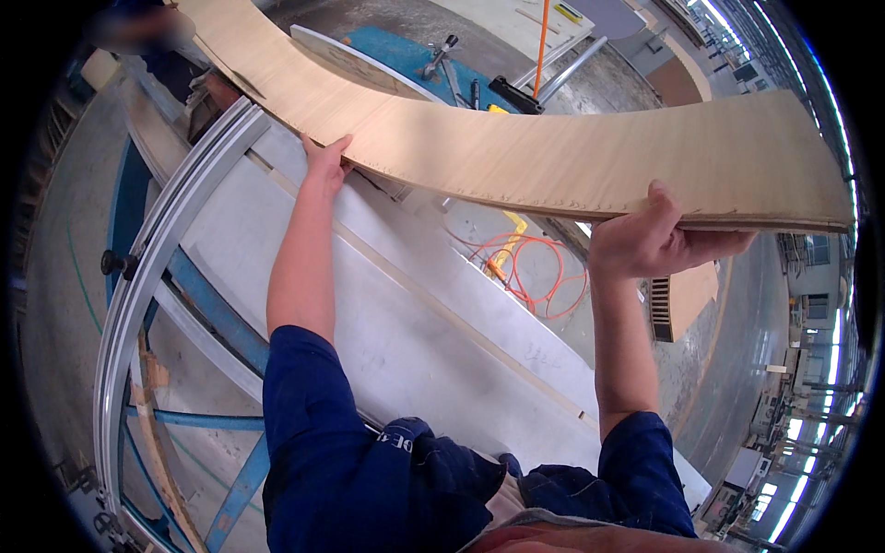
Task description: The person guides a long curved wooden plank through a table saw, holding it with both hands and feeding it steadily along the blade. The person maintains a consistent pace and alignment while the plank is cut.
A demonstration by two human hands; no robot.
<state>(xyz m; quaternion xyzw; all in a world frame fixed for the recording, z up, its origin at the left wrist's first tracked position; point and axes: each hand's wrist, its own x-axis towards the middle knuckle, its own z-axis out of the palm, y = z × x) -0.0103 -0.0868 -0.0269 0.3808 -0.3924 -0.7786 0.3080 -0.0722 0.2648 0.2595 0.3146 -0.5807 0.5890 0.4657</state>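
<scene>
A long curved pale plywood board (535,157) arcs across the top of the head view, above a metal saw table (396,313) with a slot along it. My left hand (325,158) grips the board's near edge toward the middle left, thumb on top. My right hand (650,238) grips the same edge near the broad right end, thumb on the face and fingers curled at the edge. An aluminum rail with a black knob (118,263) runs along the table's left side over blue frame bars.
A co-worker (166,60) stands at the board's far left end. Beyond the board is a blue surface (378,46) with tools. An orange hose (544,276) lies coiled on the floor below, near a slatted wooden piece (682,304). Workshop benches line the right.
</scene>
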